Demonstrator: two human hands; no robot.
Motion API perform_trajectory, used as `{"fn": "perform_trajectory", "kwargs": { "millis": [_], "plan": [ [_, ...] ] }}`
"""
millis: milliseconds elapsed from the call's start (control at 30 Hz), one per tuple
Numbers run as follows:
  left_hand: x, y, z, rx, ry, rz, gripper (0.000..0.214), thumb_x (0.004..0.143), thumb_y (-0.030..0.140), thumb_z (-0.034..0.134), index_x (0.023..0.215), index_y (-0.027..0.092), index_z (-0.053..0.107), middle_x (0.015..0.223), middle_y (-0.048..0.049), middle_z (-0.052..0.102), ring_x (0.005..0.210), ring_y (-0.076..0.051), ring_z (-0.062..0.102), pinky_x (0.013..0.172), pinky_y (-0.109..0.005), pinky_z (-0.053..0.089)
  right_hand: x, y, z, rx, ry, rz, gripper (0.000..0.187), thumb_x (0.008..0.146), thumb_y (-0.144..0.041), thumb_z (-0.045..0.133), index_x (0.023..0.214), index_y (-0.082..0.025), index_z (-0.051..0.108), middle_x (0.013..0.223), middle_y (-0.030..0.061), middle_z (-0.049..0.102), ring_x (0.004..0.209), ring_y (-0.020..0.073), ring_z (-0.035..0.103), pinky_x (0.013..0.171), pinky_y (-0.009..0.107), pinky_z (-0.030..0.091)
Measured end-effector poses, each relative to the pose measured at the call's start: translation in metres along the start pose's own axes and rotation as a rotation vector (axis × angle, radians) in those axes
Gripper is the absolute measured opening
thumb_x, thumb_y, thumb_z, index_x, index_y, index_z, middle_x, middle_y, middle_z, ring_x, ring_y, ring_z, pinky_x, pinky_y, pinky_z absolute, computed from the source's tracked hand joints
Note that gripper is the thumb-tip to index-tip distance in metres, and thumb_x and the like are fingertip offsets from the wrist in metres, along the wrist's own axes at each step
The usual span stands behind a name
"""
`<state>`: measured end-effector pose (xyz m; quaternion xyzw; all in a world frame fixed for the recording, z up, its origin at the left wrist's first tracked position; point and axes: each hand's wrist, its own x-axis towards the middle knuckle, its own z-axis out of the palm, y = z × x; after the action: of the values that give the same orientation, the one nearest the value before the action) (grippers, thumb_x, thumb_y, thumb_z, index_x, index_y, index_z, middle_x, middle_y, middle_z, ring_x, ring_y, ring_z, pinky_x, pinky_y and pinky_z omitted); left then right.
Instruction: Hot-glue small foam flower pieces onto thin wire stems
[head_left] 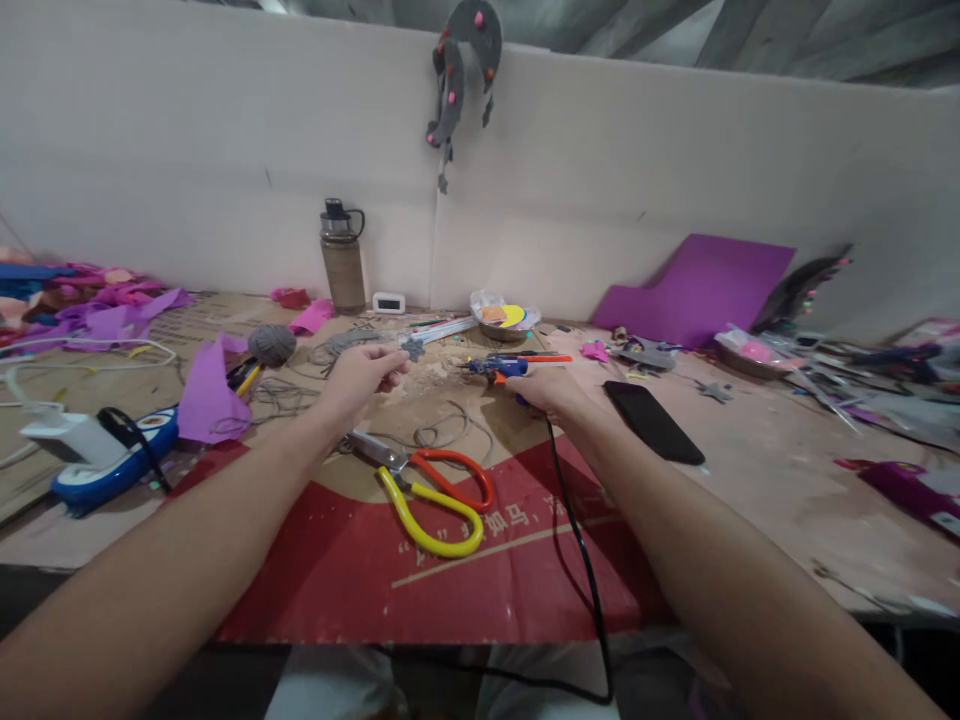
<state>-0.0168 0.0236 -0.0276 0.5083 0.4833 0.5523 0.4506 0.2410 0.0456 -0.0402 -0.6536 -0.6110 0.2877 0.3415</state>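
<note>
My left hand [369,372] pinches a small grey felt piece [412,348], perhaps star-shaped, above the cardboard. To its right, my right hand [541,388] is wrapped round a blue hot glue gun [491,369] with an orange trigger. The gun's nozzle points left toward the felt piece, with a gap between them. A black cord [577,540] runs from the gun down over the table edge. Nearer to me lie scissors [431,500] with one red and one yellow handle. Loose grey yarn [450,430] curls just beyond them.
A blue power strip [112,480] with a white plug and a ball of grey yarn [271,345] sit at left. A bottle [343,265] stands by the back wall. At right are a black phone [652,422], a purple sheet [697,290] and a grey star [714,391].
</note>
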Motion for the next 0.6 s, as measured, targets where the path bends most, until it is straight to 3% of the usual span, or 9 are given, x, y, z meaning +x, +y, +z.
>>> {"fn": "perform_trajectory", "kwargs": {
  "millis": [100,167,233,367,500,600],
  "plan": [
    [0.001,-0.002,0.002,-0.046,0.014,-0.031,0.022,0.067,0.031,0.074,0.065,0.011,0.066,0.066,-0.0036,0.063,0.048,-0.004,0.047,0.046,-0.017,0.037,-0.01,-0.007,0.003,0.257,0.003,0.105,0.005,0.071,-0.021,0.054,0.068,-0.02,0.05,0.06,0.0003,0.053,0.052,0.0119,0.052,0.046,0.023,0.041],
    [0.002,-0.003,0.002,-0.104,0.029,-0.063,0.02,0.067,0.029,0.074,0.064,0.011,0.065,0.065,-0.0028,0.062,0.047,-0.004,0.045,0.045,-0.016,0.036,-0.018,-0.014,0.007,0.478,0.023,0.055,0.009,0.072,-0.018,0.05,0.08,-0.021,0.05,0.073,0.0006,0.057,0.059,0.0115,0.057,0.051,0.023,0.047],
    [0.002,-0.004,0.003,-0.158,0.047,-0.095,0.018,0.066,0.027,0.074,0.066,0.011,0.065,0.064,-0.0023,0.061,0.046,-0.004,0.045,0.044,-0.016,0.035,-0.029,-0.022,0.013,0.573,0.016,-0.082,0.017,0.073,-0.018,0.05,0.09,-0.021,0.049,0.078,-0.0004,0.059,0.061,0.0112,0.058,0.055,0.025,0.05],
    [0.002,-0.002,0.001,-0.248,0.088,-0.153,0.016,0.065,0.023,0.074,0.068,0.011,0.064,0.064,-0.0013,0.061,0.047,-0.003,0.046,0.044,-0.015,0.036,-0.053,-0.033,0.021,0.533,-0.046,-0.332,0.022,0.079,-0.024,0.051,0.1,-0.021,0.044,0.072,-0.0036,0.059,0.053,0.0103,0.054,0.054,0.026,0.047],
    [-0.002,0.003,0.001,-0.303,0.09,-0.182,0.016,0.065,0.022,0.074,0.068,0.011,0.063,0.063,0.0001,0.06,0.046,-0.003,0.046,0.045,-0.015,0.037,-0.065,-0.028,0.026,0.353,-0.082,-0.464,0.02,0.085,-0.027,0.049,0.104,-0.02,0.047,0.075,-0.0005,0.059,0.058,0.0126,0.054,0.06,0.03,0.048],
    [-0.005,0.007,0.005,-0.324,0.105,-0.21,0.014,0.064,0.02,0.073,0.066,0.011,0.062,0.061,0.0005,0.059,0.045,-0.002,0.045,0.044,-0.015,0.037,-0.062,-0.02,0.027,0.199,-0.038,-0.565,0.024,0.087,-0.027,0.047,0.109,-0.02,0.049,0.082,0.0033,0.061,0.065,0.0154,0.055,0.066,0.033,0.048]
  ]
}}
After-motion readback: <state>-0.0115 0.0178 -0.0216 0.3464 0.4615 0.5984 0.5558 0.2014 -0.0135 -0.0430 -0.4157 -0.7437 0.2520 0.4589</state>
